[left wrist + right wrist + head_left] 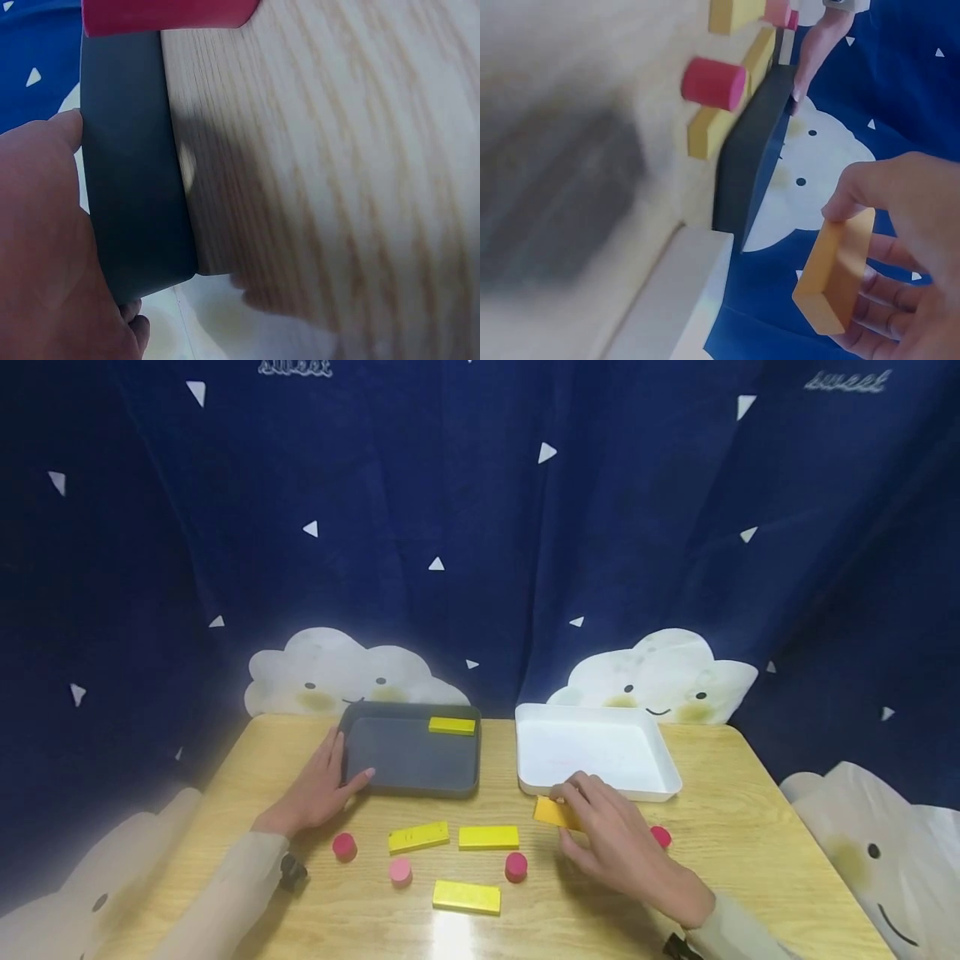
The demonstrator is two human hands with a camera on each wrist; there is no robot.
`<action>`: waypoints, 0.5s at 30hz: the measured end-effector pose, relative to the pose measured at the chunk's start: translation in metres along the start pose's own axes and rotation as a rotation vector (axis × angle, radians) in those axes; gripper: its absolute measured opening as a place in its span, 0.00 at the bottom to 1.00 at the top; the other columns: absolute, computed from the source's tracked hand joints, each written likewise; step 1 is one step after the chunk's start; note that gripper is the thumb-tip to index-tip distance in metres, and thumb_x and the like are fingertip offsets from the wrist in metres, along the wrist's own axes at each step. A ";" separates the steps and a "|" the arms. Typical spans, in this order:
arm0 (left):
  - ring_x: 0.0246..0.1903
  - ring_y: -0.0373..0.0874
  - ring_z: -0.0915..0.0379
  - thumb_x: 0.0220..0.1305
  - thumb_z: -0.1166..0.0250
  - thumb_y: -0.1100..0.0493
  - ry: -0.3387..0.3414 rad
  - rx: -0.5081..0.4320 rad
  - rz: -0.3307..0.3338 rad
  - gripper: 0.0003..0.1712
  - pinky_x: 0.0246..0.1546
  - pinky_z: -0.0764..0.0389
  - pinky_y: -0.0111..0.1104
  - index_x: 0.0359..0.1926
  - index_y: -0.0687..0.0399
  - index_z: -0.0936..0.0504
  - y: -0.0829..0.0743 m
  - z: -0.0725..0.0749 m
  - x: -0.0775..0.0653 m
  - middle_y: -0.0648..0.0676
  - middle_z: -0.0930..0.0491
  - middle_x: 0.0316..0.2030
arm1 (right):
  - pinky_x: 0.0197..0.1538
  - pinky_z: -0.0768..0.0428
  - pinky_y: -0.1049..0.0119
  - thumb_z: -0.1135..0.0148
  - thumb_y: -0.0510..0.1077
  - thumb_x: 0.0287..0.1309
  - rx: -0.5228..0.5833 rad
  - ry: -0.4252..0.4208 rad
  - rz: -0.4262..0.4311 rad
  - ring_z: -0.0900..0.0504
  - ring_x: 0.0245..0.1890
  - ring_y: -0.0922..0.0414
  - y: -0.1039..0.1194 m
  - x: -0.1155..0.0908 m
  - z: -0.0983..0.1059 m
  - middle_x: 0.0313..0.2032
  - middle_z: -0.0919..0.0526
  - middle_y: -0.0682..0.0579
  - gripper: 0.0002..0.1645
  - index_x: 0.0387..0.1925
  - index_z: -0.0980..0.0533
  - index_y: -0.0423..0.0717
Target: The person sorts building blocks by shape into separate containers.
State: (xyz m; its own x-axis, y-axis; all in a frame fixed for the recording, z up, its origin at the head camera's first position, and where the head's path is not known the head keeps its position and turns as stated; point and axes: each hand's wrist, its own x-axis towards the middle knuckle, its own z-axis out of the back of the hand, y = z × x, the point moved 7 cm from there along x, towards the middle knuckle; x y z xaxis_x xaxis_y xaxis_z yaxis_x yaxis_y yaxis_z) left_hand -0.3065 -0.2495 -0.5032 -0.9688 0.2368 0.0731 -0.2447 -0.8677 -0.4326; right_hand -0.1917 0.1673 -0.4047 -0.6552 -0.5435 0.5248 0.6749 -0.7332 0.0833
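My right hand (618,839) pinches an orange rectangular block (836,270) between thumb and fingers, raised above the table near the front edge of the white tray (667,790). In the right wrist view the block's near end sticks out from the fingers. My left hand (318,789) rests against the front left corner of the dark grey tray (412,760), fingers along its left side and thumb by the front rim. One yellow block (452,726) lies inside the grey tray at its back right. The left wrist view shows the thumb touching the tray's rim.
Three yellow blocks (488,837) lie on the wooden table (360,914) in front of the trays. Among them stand red cylinders (516,867) and a pink cylinder (401,872). Another red cylinder (661,837) is partly behind my right hand. A blue curtain (465,510) hangs behind the table.
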 end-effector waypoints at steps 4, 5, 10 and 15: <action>0.82 0.74 0.64 0.79 0.47 0.28 0.004 -0.003 0.002 0.62 0.81 0.54 0.63 0.82 0.77 0.60 0.001 0.000 0.000 0.75 0.65 0.83 | 0.34 0.26 0.69 0.24 0.40 0.48 -0.007 -0.016 0.001 0.29 0.35 0.61 -0.004 0.016 0.000 0.42 0.23 0.57 0.26 0.51 0.21 0.48; 0.82 0.74 0.65 0.79 0.47 0.28 0.006 -0.004 0.003 0.62 0.81 0.54 0.63 0.83 0.76 0.60 0.001 0.000 0.000 0.75 0.65 0.83 | 0.34 0.25 0.69 0.23 0.40 0.48 -0.009 -0.017 -0.003 0.29 0.36 0.61 -0.005 0.019 0.001 0.42 0.23 0.56 0.26 0.51 0.21 0.48; 0.82 0.73 0.65 0.78 0.48 0.27 0.018 -0.006 0.013 0.63 0.81 0.54 0.64 0.83 0.75 0.61 0.003 -0.001 0.001 0.75 0.66 0.84 | 0.35 0.24 0.66 0.25 0.41 0.51 -0.013 -0.028 -0.002 0.28 0.36 0.58 -0.009 0.037 0.005 0.43 0.22 0.54 0.25 0.52 0.21 0.47; 0.83 0.72 0.66 0.78 0.49 0.26 0.022 -0.005 0.018 0.63 0.81 0.55 0.63 0.83 0.75 0.62 0.002 -0.001 0.001 0.74 0.67 0.84 | 0.36 0.22 0.63 0.26 0.41 0.53 -0.017 -0.046 0.027 0.26 0.37 0.56 -0.012 0.051 0.010 0.43 0.22 0.53 0.24 0.52 0.22 0.47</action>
State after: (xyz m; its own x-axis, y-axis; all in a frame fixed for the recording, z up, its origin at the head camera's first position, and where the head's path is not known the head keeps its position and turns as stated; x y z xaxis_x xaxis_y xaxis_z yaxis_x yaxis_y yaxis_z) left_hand -0.3079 -0.2508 -0.5045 -0.9719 0.2309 0.0452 -0.2270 -0.8696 -0.4384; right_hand -0.2295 0.1522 -0.3709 -0.6201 -0.5438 0.5654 0.6859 -0.7257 0.0544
